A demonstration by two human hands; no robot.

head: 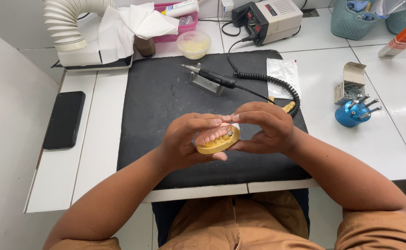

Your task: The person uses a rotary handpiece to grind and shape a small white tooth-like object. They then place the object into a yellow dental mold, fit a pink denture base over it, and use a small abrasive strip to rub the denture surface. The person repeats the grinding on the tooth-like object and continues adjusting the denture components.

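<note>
Hands: your left hand (184, 139) and right hand (265, 129) both clamp fingers on the denture model (217, 140), held above the black mat (166, 102).
Done: pink gum and teeth already sit on the yellow base.
Left: I judge fitting or checking goes on; the grinding handpiece (214, 78) lies untouched on its stand.
Hidden: your fingers cover the model's back and sides; tooth detail is too small to judge.

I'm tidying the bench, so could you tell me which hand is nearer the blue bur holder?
Right. The right hand is just left of the holder; the left hand lies farther left.
</note>
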